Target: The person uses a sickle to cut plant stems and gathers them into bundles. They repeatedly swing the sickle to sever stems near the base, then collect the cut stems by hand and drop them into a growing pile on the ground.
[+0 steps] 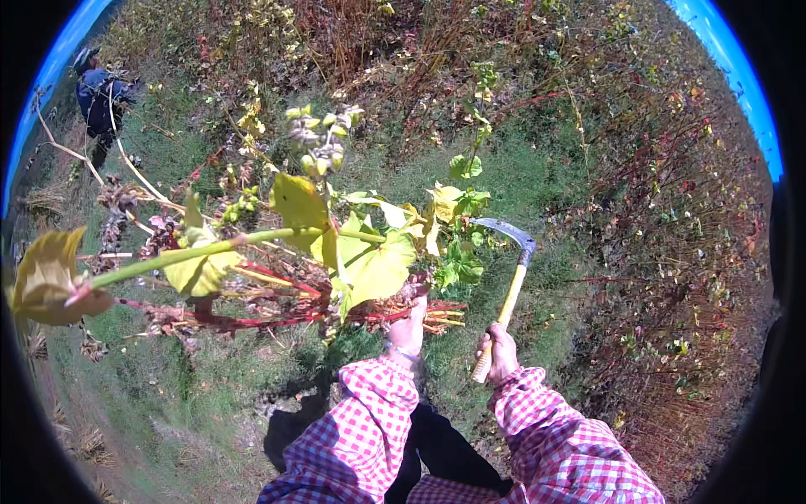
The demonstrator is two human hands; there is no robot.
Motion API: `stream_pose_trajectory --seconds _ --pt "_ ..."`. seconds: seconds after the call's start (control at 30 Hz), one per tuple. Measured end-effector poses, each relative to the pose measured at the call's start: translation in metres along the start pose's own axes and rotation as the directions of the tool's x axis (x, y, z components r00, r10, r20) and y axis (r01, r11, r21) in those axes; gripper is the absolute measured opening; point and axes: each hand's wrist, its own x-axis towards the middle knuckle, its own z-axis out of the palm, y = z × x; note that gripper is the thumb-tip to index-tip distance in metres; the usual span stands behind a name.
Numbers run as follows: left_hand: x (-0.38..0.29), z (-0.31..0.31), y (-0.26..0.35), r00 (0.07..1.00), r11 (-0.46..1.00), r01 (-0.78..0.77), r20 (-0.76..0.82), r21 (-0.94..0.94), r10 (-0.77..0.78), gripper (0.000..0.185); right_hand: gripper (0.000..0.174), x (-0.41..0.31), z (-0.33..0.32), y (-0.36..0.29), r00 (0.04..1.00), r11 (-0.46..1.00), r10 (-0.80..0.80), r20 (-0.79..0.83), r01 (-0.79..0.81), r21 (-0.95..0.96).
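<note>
My left hand (408, 324) is closed around a bundle of cut stalks (441, 313), red and yellow, with dry flower heads and leaves that spread out to the left. Part of the hand is hidden by leaves. A green stem with large yellow-green leaves (381, 261) crosses in front of it, close to the camera. To the right, my right hand (502, 353) grips the pale yellow handle of a sickle (513, 293). The curved metal blade points left, near some green leaves (463, 261), and I cannot tell whether it touches them.
Dense standing plants with reddish stems (667, 277) fill the right side and the top. Low green growth (541, 183) covers the ground ahead. Another person (97, 101) in dark clothes is at the far upper left. Small heaps of cut stalks (47, 198) lie at the left edge.
</note>
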Motion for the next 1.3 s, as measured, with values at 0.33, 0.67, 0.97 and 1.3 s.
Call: stream_pose_trajectory --seconds 0.33,0.67,0.97,1.3 --pt "0.106 0.046 -0.055 0.969 0.724 -0.241 0.121 0.646 0.215 0.041 0.011 -0.008 0.000 0.035 1.000 0.779 -0.002 0.024 0.016 -0.627" --pt "0.041 -0.058 -0.060 0.997 0.891 0.061 0.020 0.450 -0.078 0.034 0.023 0.119 -0.010 0.001 0.982 0.937 -0.026 -0.185 -0.041 -0.348" --pt "0.011 -0.082 -0.022 0.981 0.982 0.163 0.087 0.097 -0.172 0.031 0.019 0.089 -0.046 0.038 0.969 0.975 0.192 -0.154 -0.206 -0.083" --pt "-0.068 -0.213 0.276 0.915 0.854 -0.396 0.066 0.337 0.398 0.021 0.011 -0.037 -0.098 -0.043 0.931 0.885 -0.228 -0.286 0.076 -0.459"
